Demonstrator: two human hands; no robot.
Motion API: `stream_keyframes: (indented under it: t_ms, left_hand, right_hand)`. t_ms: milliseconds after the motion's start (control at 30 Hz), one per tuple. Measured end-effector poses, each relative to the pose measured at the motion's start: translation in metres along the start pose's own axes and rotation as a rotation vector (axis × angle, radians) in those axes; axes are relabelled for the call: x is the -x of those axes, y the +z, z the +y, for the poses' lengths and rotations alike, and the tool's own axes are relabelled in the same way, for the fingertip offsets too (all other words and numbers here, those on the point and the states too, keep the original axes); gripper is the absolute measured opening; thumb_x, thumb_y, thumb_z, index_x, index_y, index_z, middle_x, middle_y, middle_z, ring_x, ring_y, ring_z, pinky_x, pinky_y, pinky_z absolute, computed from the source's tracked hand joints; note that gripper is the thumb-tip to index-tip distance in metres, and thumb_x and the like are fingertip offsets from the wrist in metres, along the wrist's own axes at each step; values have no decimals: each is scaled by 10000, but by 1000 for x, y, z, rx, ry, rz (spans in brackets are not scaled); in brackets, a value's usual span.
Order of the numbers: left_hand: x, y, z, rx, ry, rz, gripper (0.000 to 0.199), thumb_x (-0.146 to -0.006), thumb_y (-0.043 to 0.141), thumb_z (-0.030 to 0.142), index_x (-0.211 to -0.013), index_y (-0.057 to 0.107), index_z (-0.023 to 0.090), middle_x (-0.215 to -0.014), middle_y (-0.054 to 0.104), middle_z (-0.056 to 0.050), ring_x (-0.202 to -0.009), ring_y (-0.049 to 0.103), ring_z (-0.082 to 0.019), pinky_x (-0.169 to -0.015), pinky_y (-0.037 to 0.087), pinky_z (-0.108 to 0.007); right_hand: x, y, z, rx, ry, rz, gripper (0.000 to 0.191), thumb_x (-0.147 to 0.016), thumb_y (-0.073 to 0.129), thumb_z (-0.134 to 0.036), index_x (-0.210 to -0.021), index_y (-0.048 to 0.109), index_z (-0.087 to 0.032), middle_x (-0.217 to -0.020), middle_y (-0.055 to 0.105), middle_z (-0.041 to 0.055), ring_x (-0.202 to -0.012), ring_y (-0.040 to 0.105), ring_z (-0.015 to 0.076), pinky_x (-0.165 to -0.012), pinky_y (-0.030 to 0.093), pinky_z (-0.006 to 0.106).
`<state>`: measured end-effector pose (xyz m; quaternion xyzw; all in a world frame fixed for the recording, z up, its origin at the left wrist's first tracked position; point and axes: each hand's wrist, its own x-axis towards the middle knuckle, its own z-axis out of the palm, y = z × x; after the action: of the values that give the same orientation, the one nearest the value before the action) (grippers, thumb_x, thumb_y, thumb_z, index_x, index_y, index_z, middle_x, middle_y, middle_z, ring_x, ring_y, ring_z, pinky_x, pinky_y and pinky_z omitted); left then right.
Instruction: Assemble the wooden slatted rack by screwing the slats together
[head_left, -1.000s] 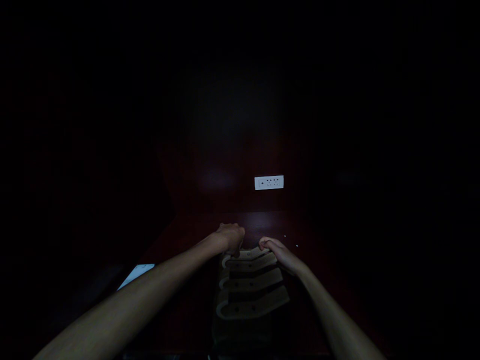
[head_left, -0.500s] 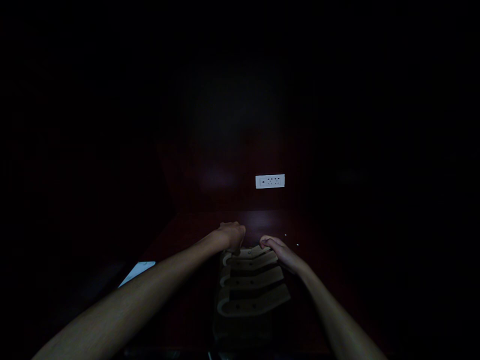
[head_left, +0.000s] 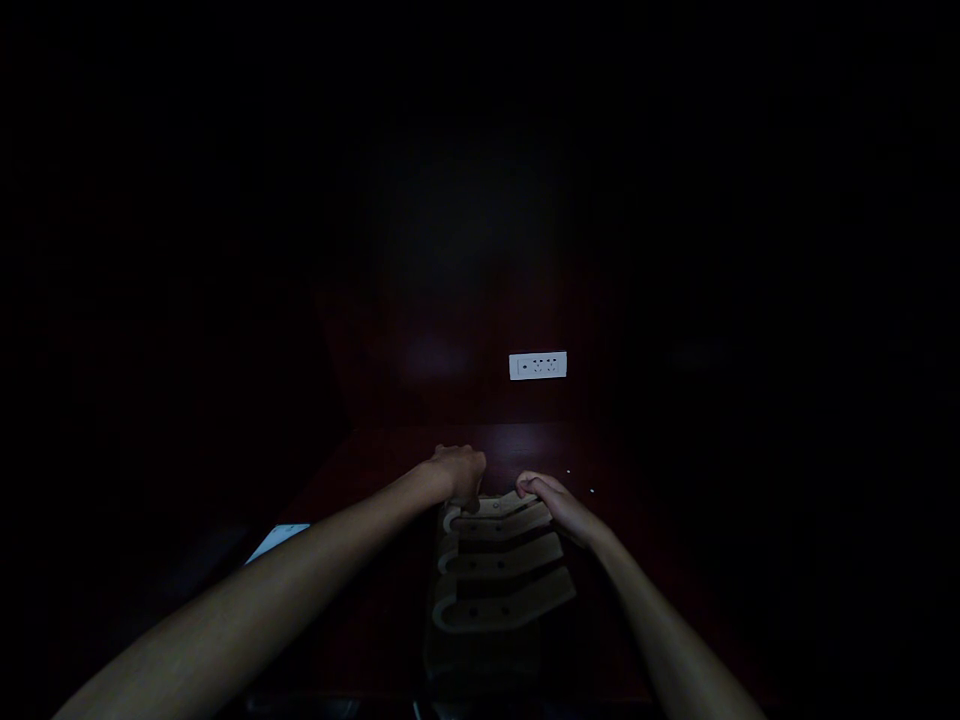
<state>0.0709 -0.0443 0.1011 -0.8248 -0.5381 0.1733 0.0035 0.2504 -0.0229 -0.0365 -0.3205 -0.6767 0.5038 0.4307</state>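
Right at the near end of the wooden rack (head_left: 517, 562), a thin pale strip (head_left: 418, 710) just shows, too dim to identify. Above it sits the rack's dark lower part (head_left: 484, 655), almost swallowed by shadow, and here comes the nearest slat (head_left: 532, 608), rounded at the left, angled upward at the right, two dark holes through it. More slats of the same shape line up behind, the whole rack resting on the dark red desk (head_left: 622, 640).

Flanking the rack, the left forearm (head_left: 300, 580) reaches in from one side, the right forearm (head_left: 652, 605) from the other. Left of the rack and well apart from it, a pale flat object (head_left: 277, 540) lies partly covered by that left forearm.

Now to the rack's far end, where both hands are at work! The right hand (head_left: 553, 498) is on its far right corner, thumb bent over, its grip pinching the end of the farthest slat (head_left: 495, 506). The left hand (head_left: 461, 475) is over the far left corner, back of the hand up, thumb side down against the wood; its fingertips are hidden, so I can't tell how tightly its grip is closed.

Beyond the rack and to its right, two white specks (head_left: 592, 491) dot the desk. Farthest of all, behind the rack and slightly right, a white socket panel (head_left: 538, 366) stands out on the dark red upright surface (head_left: 420, 370).
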Motion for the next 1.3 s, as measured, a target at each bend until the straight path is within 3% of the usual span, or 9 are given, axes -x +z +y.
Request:
stream_keyframes:
  t_ms: [233,333,467,567,667,800,933,1133,1300]
  left_hand:
    - [-3,3,-5,11,10,10,261,-593,756,348,-809,762,204,-929,739,-102,-867,689,-263,-761,523,-312]
    - [-2,0,-14,72,28,20,319,-675,691,491,-837,755,223,-906,741,-67,-835,688,-224,-707,504,-260]
    - [-3,0,-43,306,116,44,469,-846,489,595,-924,728,199,-860,733,-42,-765,667,-178,-680,470,-229]
    - [-5,13,-68,496,254,18,474,-909,436,565,-1090,681,201,-1049,711,-33,-928,643,-164,-800,450,-218]
    - [-8,36,-82,685,286,-20,459,-930,442,530,-1127,661,177,-1116,687,-40,-1002,611,-160,-883,423,-229]
    - [-11,65,-78,1000,289,-42,417,-941,461,479,-1120,651,153,-1083,689,-49,-972,612,-154,-863,436,-232]
    - [-16,82,-69,1229,324,-70,407,-925,497,465,-1136,648,151,-1124,679,-70,-1031,609,-182,-892,438,-258]
    - [-26,99,-67,1338,443,-33,421,-927,481,464,-1160,632,147,-1191,653,-82,-1065,601,-206,-897,447,-282]
    - [-36,115,-65,1289,466,61,395,-962,394,402,-1159,628,152,-1202,650,-75,-1090,588,-203,-924,439,-284]
  right_hand:
    - [1,1,-4,1,11,-12,168,-813,421,-309,-718,498,-194,-716,426,-15,-687,388,148,-639,320,249]
    - [1,1,-7,1,13,-10,170,-812,432,-316,-711,497,-195,-714,430,-17,-685,381,148,-646,318,252]
    - [2,1,-8,-1,24,-7,172,-818,433,-319,-714,493,-197,-714,421,-18,-683,375,147,-636,308,249]
    - [3,1,-9,-9,29,-14,172,-821,438,-317,-711,490,-195,-714,412,-18,-685,374,145,-634,304,246]
    - [3,1,-10,-20,33,-22,181,-829,436,-323,-710,484,-196,-707,402,-19,-672,368,143,-623,305,246]
    - [4,1,-11,-23,40,-15,187,-835,441,-331,-714,490,-196,-706,411,-15,-669,376,146,-610,313,248]
    - [3,0,-11,-13,54,-16,185,-832,446,-326,-712,498,-194,-703,412,-13,-666,375,148,-612,320,254]
    - [3,0,-9,3,66,-18,178,-832,443,-319,-721,504,-194,-713,402,-9,-674,367,151,-626,314,257]
    - [4,-1,-10,-11,104,-24,168,-836,449,-315,-724,495,-198,-708,388,-14,-661,349,148,-610,304,254]
